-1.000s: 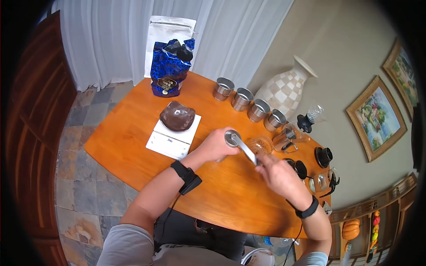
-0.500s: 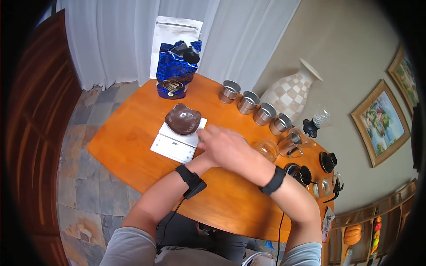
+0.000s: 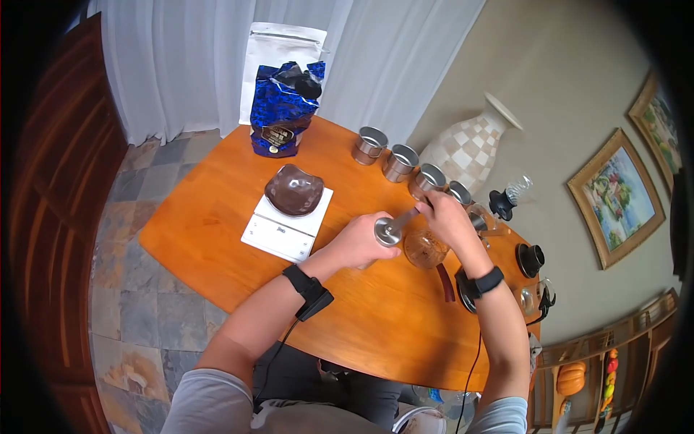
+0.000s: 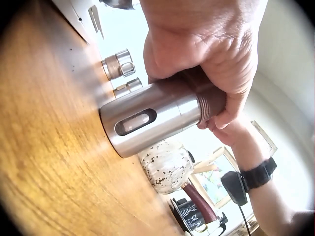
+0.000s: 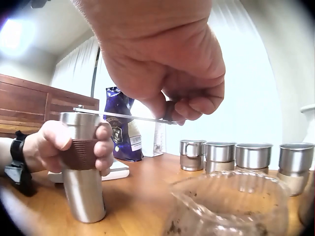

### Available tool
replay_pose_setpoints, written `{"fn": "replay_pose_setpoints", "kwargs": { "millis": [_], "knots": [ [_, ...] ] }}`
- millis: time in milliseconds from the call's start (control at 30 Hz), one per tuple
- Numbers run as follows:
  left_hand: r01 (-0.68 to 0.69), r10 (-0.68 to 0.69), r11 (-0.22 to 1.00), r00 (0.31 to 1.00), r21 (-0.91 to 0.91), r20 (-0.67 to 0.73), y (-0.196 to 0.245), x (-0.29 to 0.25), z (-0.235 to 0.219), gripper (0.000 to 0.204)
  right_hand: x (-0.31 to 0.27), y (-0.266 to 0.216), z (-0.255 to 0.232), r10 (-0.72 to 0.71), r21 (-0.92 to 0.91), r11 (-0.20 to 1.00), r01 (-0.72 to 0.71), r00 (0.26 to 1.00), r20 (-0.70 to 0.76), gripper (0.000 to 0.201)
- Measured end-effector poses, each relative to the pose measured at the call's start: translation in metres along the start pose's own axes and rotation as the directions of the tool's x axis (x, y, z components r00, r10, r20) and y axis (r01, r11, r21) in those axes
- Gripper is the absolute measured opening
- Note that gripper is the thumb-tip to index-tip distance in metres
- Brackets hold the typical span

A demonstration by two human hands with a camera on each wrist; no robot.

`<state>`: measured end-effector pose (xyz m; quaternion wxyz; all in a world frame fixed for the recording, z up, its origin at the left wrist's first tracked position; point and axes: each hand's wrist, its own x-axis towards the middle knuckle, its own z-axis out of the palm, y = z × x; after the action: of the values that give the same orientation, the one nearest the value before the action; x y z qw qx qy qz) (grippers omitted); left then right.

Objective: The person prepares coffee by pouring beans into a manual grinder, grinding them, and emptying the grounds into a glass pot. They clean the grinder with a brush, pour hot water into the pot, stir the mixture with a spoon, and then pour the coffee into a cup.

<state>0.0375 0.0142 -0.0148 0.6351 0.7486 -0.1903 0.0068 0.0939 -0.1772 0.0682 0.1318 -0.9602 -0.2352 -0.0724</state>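
Observation:
My left hand [image 3: 361,240] grips a steel hand coffee grinder [image 5: 84,194] around its brown ribbed band. The grinder stands upright on the wooden table, its small window [image 4: 136,122] facing the left wrist camera. On top, a flat metal crank [image 5: 123,116] reaches out to the right. My right hand [image 3: 448,217] pinches the knob at the crank's end, and the fingers partly hide that knob. Close to the grinder's right sits a glass pitcher [image 3: 425,251] with dark specks inside and a reddish-brown handle [image 4: 201,202].
To the left, a white scale [image 3: 278,241] carries a brown wavy bowl [image 3: 294,192]. Behind it stand a blue foil bag [image 3: 280,119] and a white pouch [image 3: 253,43]. Several steel cups [image 3: 400,165] line the far edge before a checkered vase [image 3: 466,148]. Black coffee ware [image 3: 530,259] stands right.
My right hand has swung the crank around, from the near right, across over my left hand, to the far right now. The left hand keeps holding the grinder in about the same spot.

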Motion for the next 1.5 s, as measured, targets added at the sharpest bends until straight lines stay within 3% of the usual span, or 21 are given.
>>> {"fn": "replay_pose_setpoints", "kwargs": {
  "millis": [167, 267, 333, 400, 467, 667, 700, 767, 833, 900, 933, 1000, 1067, 1133, 1333, 1400, 1500],
  "knots": [
    [0.011, -0.011, 1.000, 1.000, -0.023, 0.009, 0.000, 0.000, 0.000, 0.039, -0.076, 0.000, -0.017, -0.056, 0.033, 0.998, 0.058, 0.996, -0.070, 0.023],
    [-0.025, 0.025, 1.000, 1.000, -0.009, 0.001, -0.005, 0.001, 0.002, 0.035, -0.113, -0.032, -0.030, -0.112, -0.047, 0.993, 0.112, 0.994, 0.017, 0.020],
    [0.008, -0.008, 0.999, 1.000, -0.045, 0.003, -0.004, 0.000, 0.002, 0.034, -0.127, -0.047, -0.030, -0.259, -0.108, 0.959, 0.262, 0.965, 0.042, 0.020],
    [-0.032, 0.032, 0.999, 0.999, -0.026, -0.011, -0.009, 0.001, 0.003, 0.034, -0.130, -0.064, -0.029, -0.344, -0.148, 0.925, 0.349, 0.937, 0.060, 0.022],
    [-0.075, 0.075, 0.997, 0.997, -0.001, -0.031, -0.010, 0.001, 0.002, 0.034, -0.127, -0.082, -0.024, -0.532, -0.286, 0.792, 0.540, 0.839, 0.112, 0.023],
    [-0.089, 0.089, 0.996, 0.996, 0.013, -0.002, -0.023, 0.007, 0.001, 0.034, -0.072, -0.120, 0.017, -0.715, -0.198, 0.687, 0.699, 0.699, -0.014, 0.027],
    [-0.179, 0.181, 0.983, 0.983, 0.046, -0.040, -0.032, 0.011, 0.004, 0.033, -0.059, -0.123, 0.024, -0.717, -0.195, 0.686, 0.701, 0.697, -0.019, 0.027],
    [-0.347, 0.358, 0.931, 0.928, 0.118, -0.099, -0.054, 0.018, 0.012, 0.031, -0.032, -0.129, 0.036, -0.665, -0.156, 0.744, 0.649, 0.743, -0.075, 0.024],
    [-0.493, 0.522, 0.849, 0.841, 0.192, -0.146, -0.061, 0.017, 0.018, 0.028, -0.003, -0.132, 0.039, -0.568, -0.113, 0.820, 0.561, 0.822, -0.034, 0.020],
    [-0.183, 0.183, 0.983, 0.983, 0.014, 0.021, -0.042, 0.007, 0.011, 0.021, 0.025, -0.120, 0.044, -0.518, -0.116, 0.852, 0.511, 0.854, -0.044, 0.020],
    [-0.116, 0.121, 0.990, 0.991, -0.083, 0.050, -0.014, 0.002, 0.004, 0.021, 0.037, -0.111, 0.046, -0.467, -0.125, 0.880, 0.458, 0.883, -0.056, 0.020],
    [0.019, -0.011, 0.997, 0.994, -0.076, 0.109, 0.008, -0.001, -0.002, 0.021, 0.053, -0.087, 0.043, -0.365, -0.139, 0.925, 0.353, 0.929, -0.069, 0.022],
    [-0.013, 0.021, 0.996, 0.995, -0.084, 0.097, 0.003, 0.000, -0.003, 0.023, 0.058, -0.059, 0.039, -0.293, -0.128, 0.952, 0.279, 0.950, -0.110, 0.024],
    [0.079, -0.076, 0.996, 0.995, -0.034, 0.062, 0.004, 0.000, -0.004, 0.036, 0.051, -0.043, 0.024, -0.118, -0.158, 0.980, 0.120, 0.993, 0.027, 0.026],
    [0.016, -0.016, 1.000, 1.000, 0.020, 0.018, 0.002, 0.000, -0.001, 0.037, -0.010, -0.001, 0.007, -0.100, -0.138, 0.987, 0.086, 0.990, -0.100, 0.023],
    [-0.001, 0.001, 1.000, 1.000, 0.004, 0.012, 0.002, 0.000, 0.000, 0.037, -0.035, 0.007, 0.008, -0.171, -0.168, 0.975, 0.143, 0.972, -0.160, 0.020],
    [-0.007, 0.007, 1.000, 1.000, -0.005, 0.009, 0.001, 0.000, 0.000, 0.037, -0.076, -0.004, -0.005, -0.081, -0.129, 0.990, 0.062, 0.986, -0.147, 0.021]
  ]
}}
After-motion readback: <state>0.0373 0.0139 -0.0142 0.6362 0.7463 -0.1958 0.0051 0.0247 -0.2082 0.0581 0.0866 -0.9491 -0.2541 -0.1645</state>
